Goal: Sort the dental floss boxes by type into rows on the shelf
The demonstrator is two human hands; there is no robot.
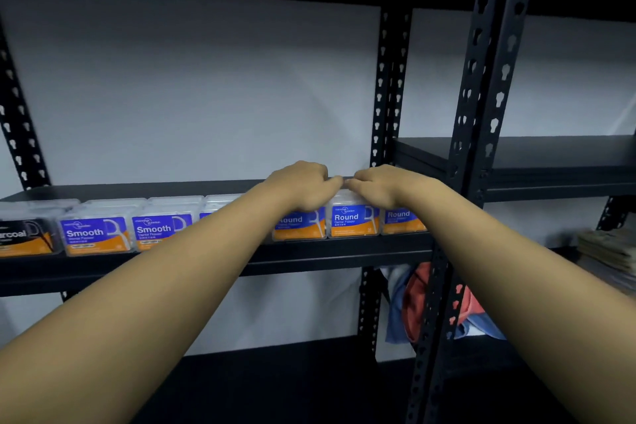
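Note:
On the black shelf [337, 253] stands a front row of clear floss boxes with blue and orange labels. From the left there is a black Charcoal box [24, 237], then two Smooth boxes [94, 234] [158, 231], then three Round boxes [297, 224] [352, 220] [402, 222]. More clear boxes stand behind them. My left hand [303, 182] curls its fingers over the top of the left Round box. My right hand [378, 184] curls over the tops of the middle and right Round boxes. The thumbs nearly touch; the fingertips are hidden behind the boxes.
Black perforated uprights [389, 79] [481, 79] stand just right of the boxes. A neighbouring shelf [550, 162] lies to the right. Below it hang red and blue cloths [430, 299], and a stack of papers [609, 251] sits at far right. A white wall is behind.

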